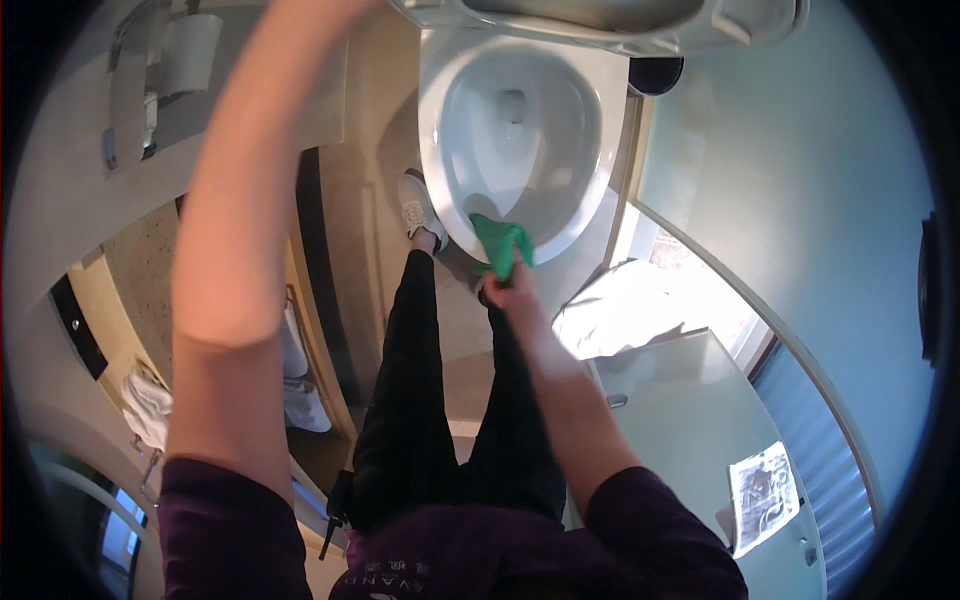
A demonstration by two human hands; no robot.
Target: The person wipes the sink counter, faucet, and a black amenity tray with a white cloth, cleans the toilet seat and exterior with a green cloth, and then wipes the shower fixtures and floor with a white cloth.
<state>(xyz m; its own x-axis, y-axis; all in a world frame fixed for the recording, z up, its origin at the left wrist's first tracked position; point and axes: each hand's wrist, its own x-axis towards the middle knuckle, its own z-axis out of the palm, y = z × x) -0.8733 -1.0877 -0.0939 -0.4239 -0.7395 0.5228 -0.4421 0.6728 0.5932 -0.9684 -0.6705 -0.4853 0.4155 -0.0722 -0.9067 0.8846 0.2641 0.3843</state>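
Observation:
My right hand point(512, 291) grips a green cloth point(501, 244) at the front rim of a white toilet bowl point(457, 217). Part of the cloth hangs over the rim's inner edge. Above the bowl, the raised toilet seat point(562, 31) is cut off by the top of the view. My left arm point(232, 247) stretches up past the left side of the bowl, blurred. The left hand itself lies beyond the top edge, out of view.
A toilet paper roll point(191, 54) hangs at the upper left. A dark round bin point(656, 75) stands right of the toilet. White fabric point(622, 307) lies beside a glass door point(690, 405). White towels point(147, 405) hang at the left.

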